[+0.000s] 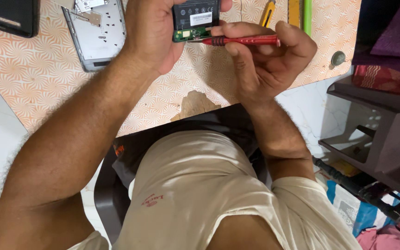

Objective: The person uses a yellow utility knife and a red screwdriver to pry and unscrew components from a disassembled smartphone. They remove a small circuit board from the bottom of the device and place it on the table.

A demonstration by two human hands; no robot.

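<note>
Looking down from the head cam, closest to me is the cream t-shirt (200, 185) and the dark chair (112, 185) I'm sitting on, then both forearms reaching out over the surface (47, 78), which has an orange swirly patterned cover with a chipped patch at the near edge. My right hand (265, 60) has its grip pinched around a red screwdriver (244, 40), held sideways with the tip pointing left onto the small green circuit board (190, 34) at the bottom of an opened phone (195, 18). My left hand (151, 32) has its grip wrapped around that phone, holding it up just above the surface, black battery side facing me. Further out, a grey phone back frame (100, 34) lies to the left, a dark slab (10, 16) sits at the far left corner, and a yellow utility knife (267, 13) sits to the right near a green strip (307, 16).
</note>
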